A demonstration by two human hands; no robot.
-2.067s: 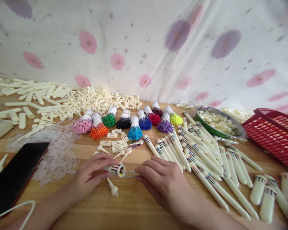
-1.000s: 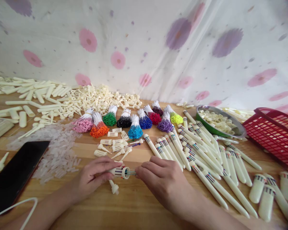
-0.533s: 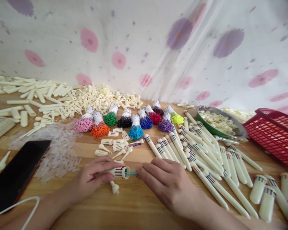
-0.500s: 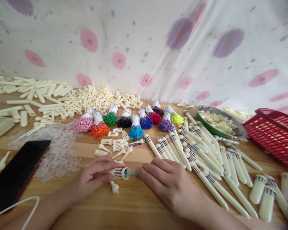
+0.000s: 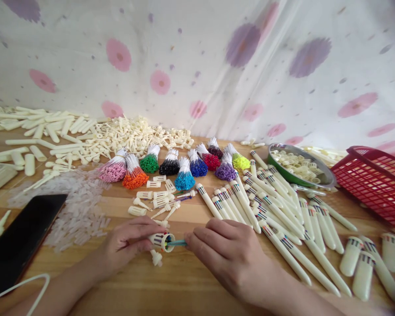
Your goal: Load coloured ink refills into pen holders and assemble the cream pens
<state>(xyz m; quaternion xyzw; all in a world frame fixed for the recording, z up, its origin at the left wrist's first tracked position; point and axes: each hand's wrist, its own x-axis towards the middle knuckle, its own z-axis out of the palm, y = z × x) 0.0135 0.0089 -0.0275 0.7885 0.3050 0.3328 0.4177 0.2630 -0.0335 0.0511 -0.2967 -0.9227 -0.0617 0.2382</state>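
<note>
My left hand (image 5: 131,241) grips a cream multicolour pen barrel (image 5: 158,239), its open end turned right and coloured slots along its side. Bits of colour show inside the rim. From the right, my right hand (image 5: 228,254) pinches thin teal tweezers (image 5: 177,242), whose tips reach into that opening. Most of the tool is hidden by my fingers. Just below the barrel lies a small cream plastic part (image 5: 156,258). Behind my hands are loose slotted cream sleeves (image 5: 161,201) and small pointed pieces.
Bundles of coloured refills, such as a light blue bundle (image 5: 184,173), stand mid-table. Many multicolour pens (image 5: 283,219) lie right, near a metal bowl (image 5: 327,177) and red basket (image 5: 375,184). Left are a phone (image 5: 23,245), clear tubes (image 5: 75,210) and piled cream parts (image 5: 131,134).
The tweezers' two prongs, apart before, now appear together at the barrel's mouth. The barrel's opening has turned slightly towards me, showing colours inside. The whole view has shifted slightly.
</note>
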